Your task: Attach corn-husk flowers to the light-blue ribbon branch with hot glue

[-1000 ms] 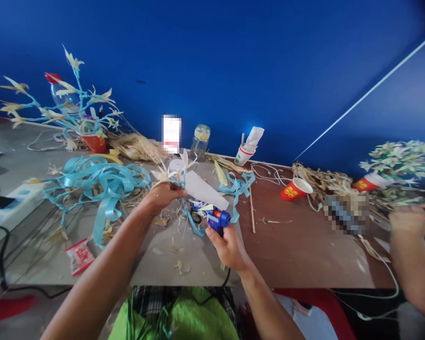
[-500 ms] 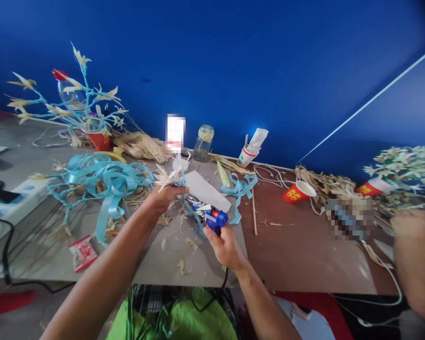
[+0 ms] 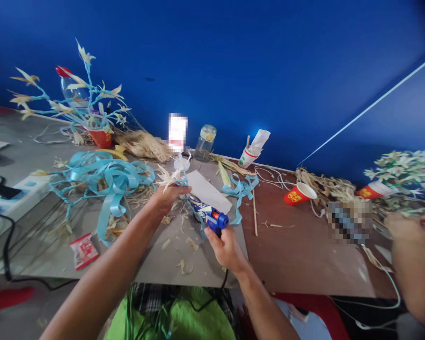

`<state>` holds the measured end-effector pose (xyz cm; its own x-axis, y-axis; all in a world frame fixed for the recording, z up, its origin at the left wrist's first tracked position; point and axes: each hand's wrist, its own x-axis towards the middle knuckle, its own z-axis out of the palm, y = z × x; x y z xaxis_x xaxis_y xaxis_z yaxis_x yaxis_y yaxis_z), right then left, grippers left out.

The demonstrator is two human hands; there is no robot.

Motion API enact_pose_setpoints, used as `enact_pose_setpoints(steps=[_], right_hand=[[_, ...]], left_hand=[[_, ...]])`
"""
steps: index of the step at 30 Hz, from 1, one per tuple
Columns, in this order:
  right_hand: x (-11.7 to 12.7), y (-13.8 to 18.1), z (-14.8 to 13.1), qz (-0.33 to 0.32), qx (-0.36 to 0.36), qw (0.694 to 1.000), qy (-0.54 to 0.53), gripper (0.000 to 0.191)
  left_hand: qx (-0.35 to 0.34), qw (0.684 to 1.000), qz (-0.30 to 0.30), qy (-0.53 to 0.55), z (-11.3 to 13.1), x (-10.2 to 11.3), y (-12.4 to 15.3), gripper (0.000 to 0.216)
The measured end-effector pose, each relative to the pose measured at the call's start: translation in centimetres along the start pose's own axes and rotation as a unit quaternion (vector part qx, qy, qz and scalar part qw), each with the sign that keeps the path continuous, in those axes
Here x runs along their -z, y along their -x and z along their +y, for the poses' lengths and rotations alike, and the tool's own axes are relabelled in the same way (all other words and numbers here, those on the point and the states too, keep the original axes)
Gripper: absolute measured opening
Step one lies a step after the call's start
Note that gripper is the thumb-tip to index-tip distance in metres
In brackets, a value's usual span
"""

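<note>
In the head view, my right hand (image 3: 227, 245) is wrapped round a blue hot glue gun (image 3: 217, 221), whose front points up and left toward my left hand. My left hand (image 3: 168, 197) is closed on a thin branch (image 3: 182, 181) wound in light blue ribbon. Pale corn-husk petals (image 3: 165, 177) stick out above its fingers. Blue-wrapped stems cross the glue gun's front, so its nozzle is hidden. A white sheet of paper (image 3: 209, 190) lies just behind the gun. Left of my left hand is a loose pile of light blue ribbon (image 3: 115, 174).
A red cup (image 3: 101, 138) at the back left bears blue branches with husk flowers. A power strip (image 3: 19, 203) and a red-white packet (image 3: 84, 251) lie left. A glass jar (image 3: 204, 142) and another red cup (image 3: 299, 193) stand behind. At right, a co-worker's hand (image 3: 409, 231) is at work.
My two hands keep almost the same place and grip on the branch and glue gun. The co-worker's hands at right have shifted slightly left. The whole view has moved a little.
</note>
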<state>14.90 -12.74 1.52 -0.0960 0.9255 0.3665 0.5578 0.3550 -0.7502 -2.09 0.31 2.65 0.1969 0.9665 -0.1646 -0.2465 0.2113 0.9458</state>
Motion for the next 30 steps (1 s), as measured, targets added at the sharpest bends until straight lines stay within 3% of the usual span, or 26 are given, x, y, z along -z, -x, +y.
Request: enact_pose_setpoints(steps=[19, 30], right_hand=[[0.06, -0.28, -0.31, 0.009, 0.018, 0.999, 0.035, 0.039], [0.25, -0.39, -0.66, 0.012, 0.012, 0.999, 0.034, 0.036]], left_hand=[[0.006, 0.999, 0.025, 0.034, 0.25, -0.41, 0.45, 0.033], [0.060, 0.998, 0.027, 0.020, -0.28, 0.23, -0.09, 0.031]])
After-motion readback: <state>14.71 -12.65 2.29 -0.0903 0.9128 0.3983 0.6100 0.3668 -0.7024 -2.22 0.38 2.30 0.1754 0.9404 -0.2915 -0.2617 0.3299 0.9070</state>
